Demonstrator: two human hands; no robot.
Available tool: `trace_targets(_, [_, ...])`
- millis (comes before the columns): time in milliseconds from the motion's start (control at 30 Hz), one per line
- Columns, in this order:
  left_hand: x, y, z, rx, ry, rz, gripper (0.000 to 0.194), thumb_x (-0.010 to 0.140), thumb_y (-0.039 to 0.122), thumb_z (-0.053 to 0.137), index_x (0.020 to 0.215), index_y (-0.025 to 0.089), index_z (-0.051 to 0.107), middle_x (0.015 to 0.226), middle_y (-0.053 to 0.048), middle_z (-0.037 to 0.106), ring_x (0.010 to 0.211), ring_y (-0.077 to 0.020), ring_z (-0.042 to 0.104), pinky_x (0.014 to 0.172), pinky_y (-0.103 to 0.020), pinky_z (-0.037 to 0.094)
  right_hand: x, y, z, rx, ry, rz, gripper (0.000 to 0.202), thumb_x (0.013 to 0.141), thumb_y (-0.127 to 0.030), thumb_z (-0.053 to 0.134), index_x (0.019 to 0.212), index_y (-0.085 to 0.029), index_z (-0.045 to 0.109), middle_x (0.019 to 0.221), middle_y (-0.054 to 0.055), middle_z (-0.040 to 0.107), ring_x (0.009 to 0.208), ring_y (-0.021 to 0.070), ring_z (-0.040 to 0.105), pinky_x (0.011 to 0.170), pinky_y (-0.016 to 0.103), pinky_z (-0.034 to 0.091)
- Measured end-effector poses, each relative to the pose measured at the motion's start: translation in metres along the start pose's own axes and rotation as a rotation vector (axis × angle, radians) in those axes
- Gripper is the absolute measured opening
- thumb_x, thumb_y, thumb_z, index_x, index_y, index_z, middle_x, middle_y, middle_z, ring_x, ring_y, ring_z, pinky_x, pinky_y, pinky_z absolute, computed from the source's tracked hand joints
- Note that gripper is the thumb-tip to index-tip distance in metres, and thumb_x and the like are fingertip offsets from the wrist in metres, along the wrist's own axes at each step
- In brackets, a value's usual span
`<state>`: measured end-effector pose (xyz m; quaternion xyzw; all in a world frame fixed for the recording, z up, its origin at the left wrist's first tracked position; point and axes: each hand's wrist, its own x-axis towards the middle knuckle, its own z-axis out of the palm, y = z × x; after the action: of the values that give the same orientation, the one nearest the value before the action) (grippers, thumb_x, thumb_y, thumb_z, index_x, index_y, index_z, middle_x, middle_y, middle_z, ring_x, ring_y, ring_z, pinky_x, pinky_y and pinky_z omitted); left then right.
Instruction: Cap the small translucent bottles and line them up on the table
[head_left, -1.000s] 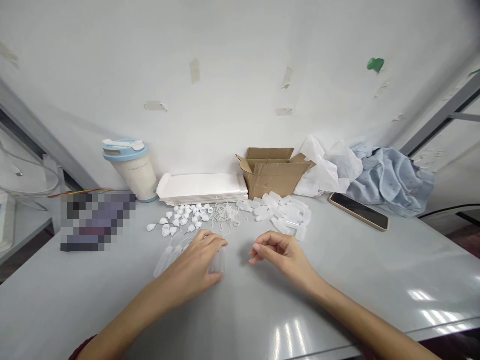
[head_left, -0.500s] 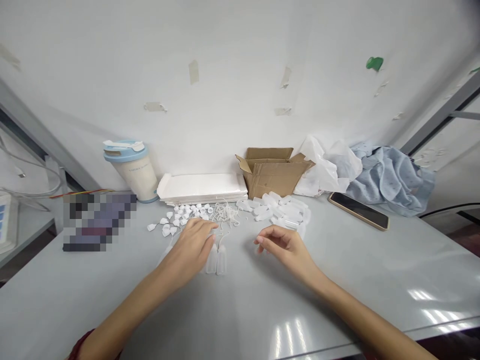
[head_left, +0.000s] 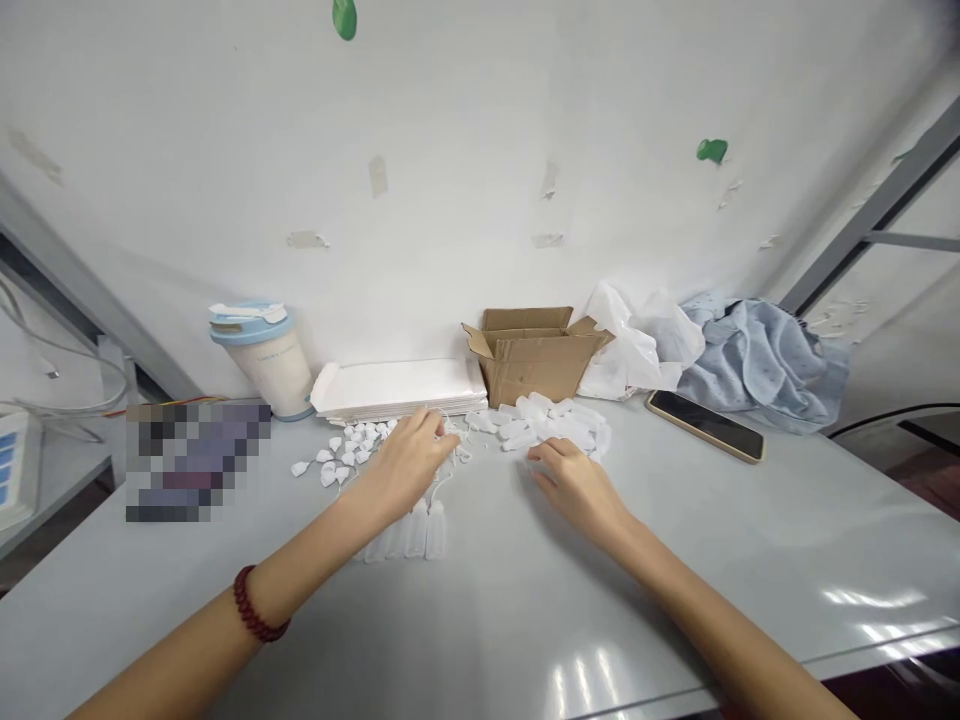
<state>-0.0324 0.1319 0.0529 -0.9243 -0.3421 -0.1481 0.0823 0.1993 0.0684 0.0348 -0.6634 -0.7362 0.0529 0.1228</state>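
Since the left hand is at tangled cords, pinching one end lightly seems best; it is partly bent, whether around any cord I cannot tell; corded bottles lie in a row beside its wrist; the right hand, half open beside a bottle pile, shows nothing held.
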Motion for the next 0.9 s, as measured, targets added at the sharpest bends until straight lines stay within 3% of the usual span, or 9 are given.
trace_targets(100, [0.006,0.002,0.003,0.145,-0.060,0.103,0.039,0.072,-0.012,0.036,0.077,0.015,0.064,0.087,-0.012,0.059,0.086,-0.0259,0.052,0.068,-0.037,0.043,0.000,-0.001,-0.006,-0.024,-0.051,0.056,0.023,0.084,-0.007,0.053,0.103,-0.016,0.062,0.110,0.011,0.063,0.104,0.0255,0.058,0.069,0.030,0.047])
trace_targets(200, [0.010,-0.002,0.003,0.071,-0.025,0.097,0.031,0.080,-0.003,0.041,0.076,0.016,0.065,0.084,-0.010,0.061,0.083,-0.0245,0.053,0.067,-0.036,0.044,0.000,-0.003,-0.009,-0.032,-0.075,0.069,0.025,0.083,-0.005,0.054,0.103,-0.017,0.062,0.109,0.011,0.063,0.106,0.0255,0.057,0.069,0.029,0.046])
trace_targets(267, [0.014,-0.007,-0.002,-0.103,0.049,0.015,0.024,0.086,0.007,0.045,0.083,0.018,0.067,0.084,-0.008,0.063,0.083,-0.0230,0.054,0.069,-0.035,0.046,-0.001,-0.003,-0.010,-0.043,-0.070,0.073,0.027,0.083,-0.003,0.051,0.103,-0.017,0.063,0.109,0.011,0.063,0.107,0.0251,0.056,0.069,0.028,0.046])
trace_targets(367, [0.019,-0.012,-0.014,-0.377,0.154,-0.229,0.018,0.087,0.021,0.050,0.087,0.018,0.067,0.087,-0.006,0.068,0.085,-0.0216,0.059,0.074,-0.035,0.048,-0.001,-0.003,-0.012,-0.074,-0.046,0.093,0.030,0.083,-0.001,0.048,0.105,-0.017,0.062,0.112,0.012,0.062,0.107,0.0253,0.055,0.068,0.028,0.046])
trace_targets(533, [0.020,-0.016,-0.029,-0.681,0.203,-0.612,0.021,0.079,0.036,0.060,0.082,0.018,0.069,0.086,-0.005,0.073,0.073,-0.0196,0.064,0.068,-0.031,0.049,0.001,-0.001,-0.014,-0.125,-0.071,0.133,0.029,0.085,-0.002,0.049,0.108,-0.015,0.061,0.115,0.013,0.059,0.108,0.0266,0.055,0.067,0.028,0.046])
trace_targets(700, [0.012,-0.022,-0.025,-0.867,0.296,-0.754,0.026,0.073,0.040,0.065,0.082,0.016,0.069,0.074,-0.004,0.071,0.070,-0.0196,0.065,0.060,-0.027,0.049,0.000,-0.004,-0.015,-0.143,-0.094,0.152,0.028,0.086,-0.005,0.048,0.110,-0.015,0.060,0.116,0.012,0.058,0.107,0.0262,0.055,0.065,0.028,0.045])
trace_targets(900, [0.002,-0.022,-0.024,-0.902,0.307,-0.768,0.025,0.073,0.040,0.065,0.081,0.016,0.068,0.077,-0.005,0.072,0.075,-0.0199,0.066,0.065,-0.028,0.052,0.001,-0.002,-0.011,-0.080,-0.078,0.177,0.031,0.086,-0.005,0.049,0.114,-0.012,0.059,0.120,0.015,0.056,0.107,0.0266,0.057,0.071,0.028,0.045])
